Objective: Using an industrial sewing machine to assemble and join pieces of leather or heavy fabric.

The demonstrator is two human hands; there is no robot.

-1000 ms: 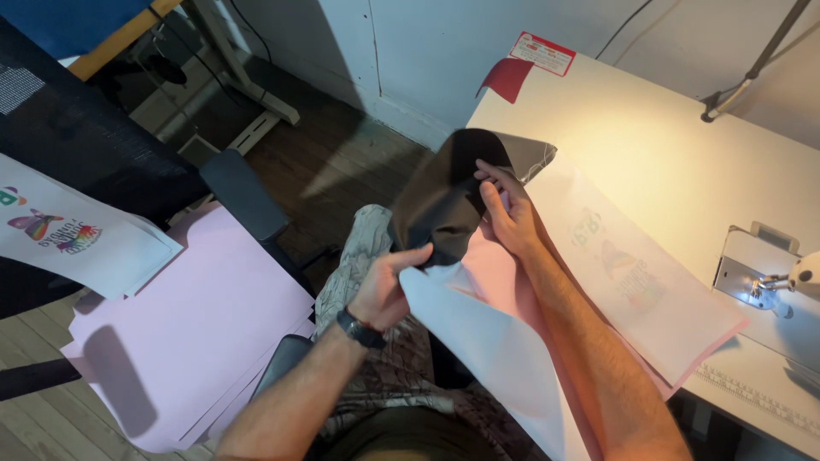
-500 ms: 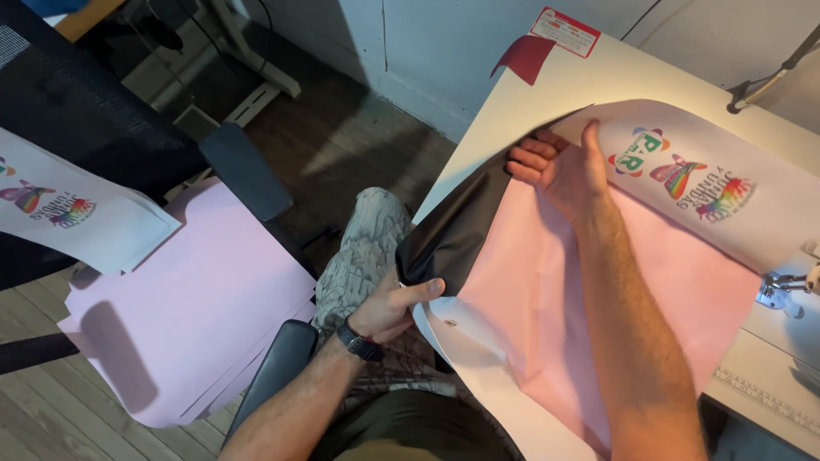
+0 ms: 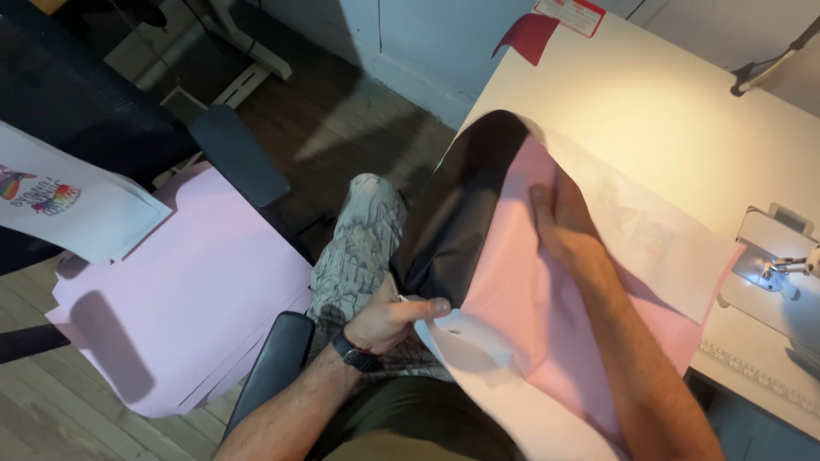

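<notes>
Pink fabric panel (image 3: 547,341), the item in hand, lay draped over the near edge of the white table (image 3: 683,111), its lower part hanging toward the lap. Left hand (image 3: 397,316): fingers closed together, pinching the lower edge of the panel where a white backing piece (image 3: 465,337) met it; dark wristwatch (image 3: 354,352) on that wrist. Right hand (image 3: 564,222): laid flat, palm down, fingers spread, pressing the pink panel against the tabletop; nothing clamped in it. Dark fabric layer (image 3: 461,213): directly under the pink panel, showing along its left side and hanging off the table edge. White printed sheet (image 3: 658,243): beneath the pink panel, showing past its right side, print faint. Patterned grey trouser leg (image 3: 354,248): just left of the hanging fabric. Black chair armrest (image 3: 269,367): beside the left forearm. Stack of pink sheets (image 3: 179,290): to the left, well apart from the hands. White sheet with a rainbow print (image 3: 68,205): overlapping the stack's far left. Sewing machine (image 3: 781,273): at the table's right edge, lamp lit. Red fabric scrap (image 3: 530,36): at the far table corner.
</notes>
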